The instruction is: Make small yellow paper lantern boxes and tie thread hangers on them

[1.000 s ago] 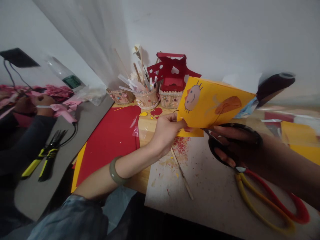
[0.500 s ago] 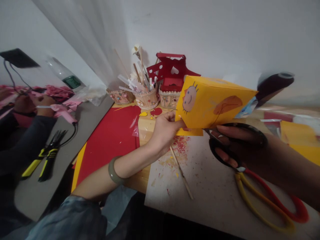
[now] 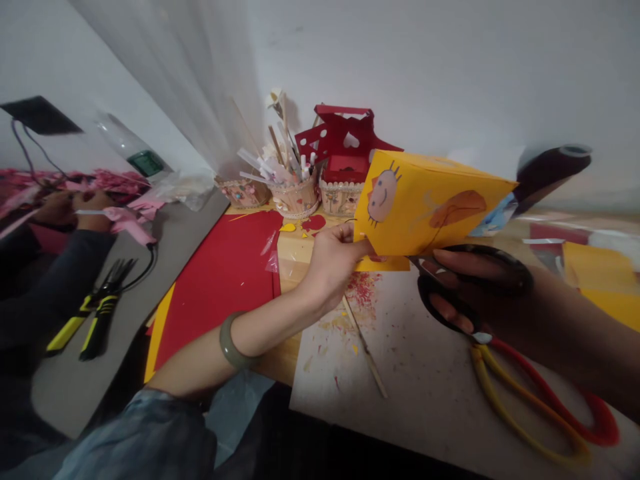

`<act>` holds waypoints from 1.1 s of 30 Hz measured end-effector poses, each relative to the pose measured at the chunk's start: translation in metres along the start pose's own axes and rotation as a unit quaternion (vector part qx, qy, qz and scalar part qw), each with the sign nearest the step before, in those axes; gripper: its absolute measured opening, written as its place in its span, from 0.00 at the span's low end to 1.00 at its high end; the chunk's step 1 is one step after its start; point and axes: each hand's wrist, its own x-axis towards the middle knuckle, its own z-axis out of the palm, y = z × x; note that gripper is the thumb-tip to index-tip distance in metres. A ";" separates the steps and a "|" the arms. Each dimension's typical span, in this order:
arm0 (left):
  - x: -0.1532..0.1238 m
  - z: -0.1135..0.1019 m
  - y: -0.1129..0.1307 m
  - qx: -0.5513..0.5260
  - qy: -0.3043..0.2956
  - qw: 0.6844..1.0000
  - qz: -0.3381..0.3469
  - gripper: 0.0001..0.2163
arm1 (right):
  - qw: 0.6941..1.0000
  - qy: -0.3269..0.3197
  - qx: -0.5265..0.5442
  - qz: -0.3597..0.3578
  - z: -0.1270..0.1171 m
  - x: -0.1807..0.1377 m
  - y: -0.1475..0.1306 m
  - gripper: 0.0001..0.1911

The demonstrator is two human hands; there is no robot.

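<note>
My left hand [image 3: 333, 263] pinches the lower left corner of a yellow paper sheet [image 3: 425, 207] held up above the table. The sheet carries a drawn face and an orange shape. My right hand [image 3: 475, 287] is closed through the black handles of scissors [image 3: 440, 267], whose blades sit at the sheet's bottom edge. A narrow yellow strip hangs along that edge beside my left thumb.
Red paper [image 3: 220, 280] lies at the left, a white board [image 3: 425, 373] with scraps and a thin stick [image 3: 365, 347] below my hands. Red and yellow cords [image 3: 540, 407] lie at the right. Craft baskets [image 3: 295, 197] and a red paper house [image 3: 345, 143] stand behind. Another person's hands [image 3: 75, 207] work at far left, near yellow-handled pliers [image 3: 85, 320].
The yellow sheet turned slightly and shifted a little in my hands; the scissors stay at its bottom edge. The other person's hands moved slightly.
</note>
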 end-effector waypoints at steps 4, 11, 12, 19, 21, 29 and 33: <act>0.000 -0.001 -0.001 0.007 0.008 1.000 -0.002 0.09 | 1.000 -0.011 -0.010 0.000 0.000 0.000 -0.001 0.22; 0.000 0.000 0.001 0.004 0.002 1.000 -0.009 0.08 | 1.000 -0.010 0.011 0.007 0.001 -0.001 -0.002 0.21; 0.000 0.000 0.002 0.005 0.003 1.000 -0.011 0.08 | 1.000 -0.010 0.013 0.011 0.001 0.000 -0.001 0.21; 0.000 0.000 0.003 0.009 0.000 1.000 -0.008 0.08 | 1.000 -0.007 0.022 0.005 0.002 0.001 -0.001 0.21; 0.000 0.000 0.002 0.011 -0.002 1.000 -0.003 0.08 | 1.000 -0.015 0.016 0.000 0.001 0.000 -0.001 0.20; 0.000 -0.001 0.002 0.005 0.004 1.000 -0.013 0.08 | 0.999 -0.004 -0.037 -0.015 0.003 -0.001 -0.003 0.20; -0.001 -0.001 0.002 0.004 0.007 1.000 -0.016 0.08 | 0.998 -0.002 -0.052 -0.024 0.004 0.001 -0.004 0.20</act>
